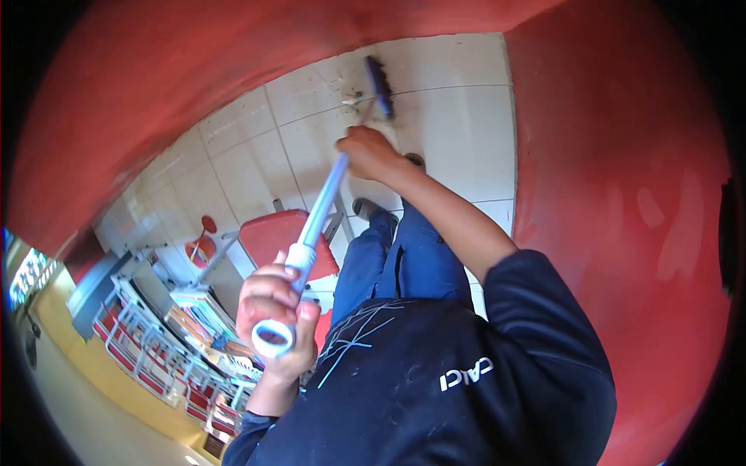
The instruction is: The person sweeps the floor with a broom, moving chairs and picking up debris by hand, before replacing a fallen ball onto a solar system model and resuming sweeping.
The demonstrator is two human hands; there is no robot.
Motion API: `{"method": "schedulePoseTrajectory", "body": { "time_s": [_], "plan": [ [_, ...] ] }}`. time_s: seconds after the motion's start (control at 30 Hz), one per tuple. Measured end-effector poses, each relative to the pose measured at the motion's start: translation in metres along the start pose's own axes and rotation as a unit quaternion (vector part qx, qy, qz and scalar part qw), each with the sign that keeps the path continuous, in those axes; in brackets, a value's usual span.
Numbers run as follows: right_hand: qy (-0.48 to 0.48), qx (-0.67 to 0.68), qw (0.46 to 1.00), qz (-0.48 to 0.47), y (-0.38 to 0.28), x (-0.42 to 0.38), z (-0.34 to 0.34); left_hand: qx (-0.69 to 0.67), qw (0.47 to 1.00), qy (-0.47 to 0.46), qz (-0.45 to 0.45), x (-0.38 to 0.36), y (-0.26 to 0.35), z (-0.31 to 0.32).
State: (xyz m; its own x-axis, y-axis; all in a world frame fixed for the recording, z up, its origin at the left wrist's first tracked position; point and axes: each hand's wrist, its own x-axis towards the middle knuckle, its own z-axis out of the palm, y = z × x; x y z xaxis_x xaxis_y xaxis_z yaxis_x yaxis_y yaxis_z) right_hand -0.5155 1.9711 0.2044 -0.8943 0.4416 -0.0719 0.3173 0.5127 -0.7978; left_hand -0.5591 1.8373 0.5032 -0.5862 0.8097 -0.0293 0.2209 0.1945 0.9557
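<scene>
My left hand (276, 311) is wrapped round the top end of a long light-blue and white broom handle (325, 198), just below its round open tip. Farther down the same handle, my right hand (369, 153) is closed round it. The handle slants away from me to a dark blue broom head (379, 87) with dark bristles, which is on the tiled floor. Small bits of debris (353, 99) and dark dirt lie on the tiles beside the broom head.
Red walls (606, 217) rise at the right and along the far side of the tiled floor (458, 140). A red chair (272, 233) stands left of my legs, near a red dustpan (200, 250). Books (203, 307) and stacked chairs (144, 349) are at the lower left.
</scene>
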Motion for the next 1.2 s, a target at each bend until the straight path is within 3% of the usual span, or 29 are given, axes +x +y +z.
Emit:
{"method": "schedulePoseTrajectory", "body": {
  "time_s": [0.07,0.17,0.23,0.27,0.33,0.37,0.4,0.43,0.47,0.5,0.57,0.7,0.8,0.97,1.03,1.1,1.2],
  "plan": [
    [0.022,-0.038,0.998,0.052,-0.009,-0.026,-0.03,-0.01,0.997,-0.076,0.012,-0.004,0.007,-0.014],
    [0.038,-0.075,0.992,0.09,0.035,-0.07,-0.051,-0.033,0.973,-0.225,0.032,0.001,-0.023,-0.004],
    [0.086,-0.086,0.989,0.081,0.089,-0.106,-0.056,0.049,0.975,-0.214,-0.005,0.006,-0.042,0.032],
    [0.14,0.094,0.959,0.228,0.119,-0.123,-0.056,0.086,0.967,-0.24,-0.009,0.008,-0.062,0.043],
    [0.225,0.017,0.967,0.121,0.177,-0.167,-0.069,0.154,0.946,-0.285,-0.017,0.008,-0.122,0.049],
    [0.309,-0.064,0.938,0.145,0.203,-0.187,-0.072,0.188,0.933,-0.307,-0.02,0.009,-0.16,0.05],
    [0.305,-0.028,0.909,0.282,0.17,-0.188,-0.105,0.185,0.927,-0.319,-0.071,0.011,-0.202,0.049],
    [0.328,0.063,0.877,0.344,0.174,-0.2,-0.12,0.182,0.918,-0.333,-0.117,0.014,-0.248,0.045],
    [0.359,0.149,0.829,0.401,0.178,-0.212,-0.134,0.185,0.923,-0.313,-0.123,0.019,-0.293,0.043],
    [0.392,0.239,0.815,0.354,0.199,-0.232,-0.137,0.189,0.929,-0.293,-0.127,0.028,-0.342,0.044],
    [0.407,0.254,0.792,0.376,0.215,-0.258,-0.139,0.247,0.923,-0.273,-0.111,0.044,-0.46,0.048],
    [0.435,0.282,0.755,0.401,0.236,-0.272,-0.1,0.307,0.897,-0.236,-0.213,0.111,-0.632,0.064],
    [0.449,0.33,0.725,0.405,0.265,-0.283,-0.046,0.364,0.9,-0.151,-0.186,0.156,-0.746,0.091],
    [0.395,0.347,0.75,0.401,0.266,-0.24,0.027,0.356,0.923,-0.114,-0.093,0.214,-0.836,0.144],
    [0.36,0.346,0.77,0.397,0.266,-0.233,0.04,0.38,0.903,-0.164,-0.115,0.232,-0.861,0.163],
    [0.352,0.337,0.773,0.408,0.268,-0.239,0.045,0.432,0.877,-0.195,-0.08,0.241,-0.891,0.173],
    [0.36,0.33,0.766,0.419,0.261,-0.239,0.037,0.481,0.851,-0.196,-0.081,0.245,-0.901,0.176]
  ]
}}
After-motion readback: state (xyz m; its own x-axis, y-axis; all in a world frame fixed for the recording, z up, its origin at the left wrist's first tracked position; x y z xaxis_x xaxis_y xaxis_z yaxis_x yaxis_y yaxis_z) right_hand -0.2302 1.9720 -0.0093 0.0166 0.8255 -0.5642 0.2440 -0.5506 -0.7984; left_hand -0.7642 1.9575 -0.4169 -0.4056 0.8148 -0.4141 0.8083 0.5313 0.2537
